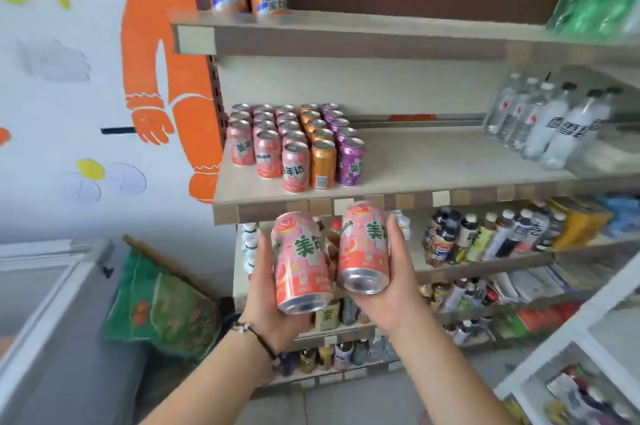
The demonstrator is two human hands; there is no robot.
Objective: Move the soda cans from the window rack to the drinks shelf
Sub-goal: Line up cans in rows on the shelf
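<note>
My left hand grips one pink soda can, its base tilted toward me. A second pink soda can is held in my right hand right beside the first, the two cans almost touching. Both are raised in front of the edge of the drinks shelf. On that shelf's left part stand several rows of cans: pink ones, then an orange row and a purple row. The shelf surface right of the purple row is bare.
Clear bottles stand at the shelf's right end. Lower shelves hold several bottled drinks. A white freezer is at lower left with a green bag beside it. A white rack stands at lower right.
</note>
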